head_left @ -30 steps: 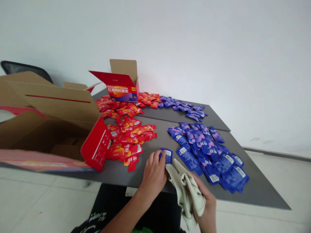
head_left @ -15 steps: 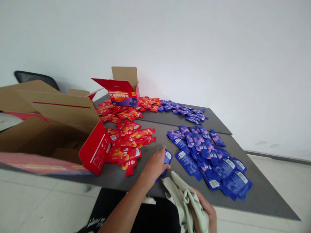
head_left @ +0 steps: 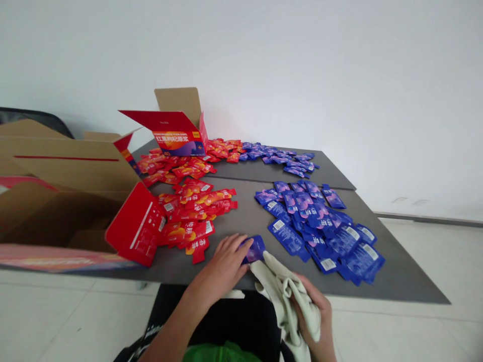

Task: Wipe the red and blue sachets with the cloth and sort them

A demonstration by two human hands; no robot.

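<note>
The grey table [head_left: 396,276] ends in a near edge beneath the left wrist; strips of tabletop flank the grip. Left of it stands an open carton [head_left: 132,231], with red pouches [head_left: 192,229] nearer; a blue pile [head_left: 320,223] lies right. The right hand [head_left: 319,317] clutches a pale cloth [head_left: 283,296]; the left hand [head_left: 228,264] rests its fingers on a single pouch [head_left: 256,249], whether pinching I cannot tell.

The near carton [head_left: 130,226] stands at the tabletop's [head_left: 247,213] left front; right of it, the left sachet pile [head_left: 194,206]; across a gap, the right sachet pile [head_left: 320,223]; between these piles, a single sachet [head_left: 257,248], the left hand [head_left: 226,264] on it, a cloth [head_left: 283,294] in the right hand [head_left: 320,311] beside; behind, the back carton [head_left: 181,144], far sachets [head_left: 281,158] spread before and right of it.
</note>
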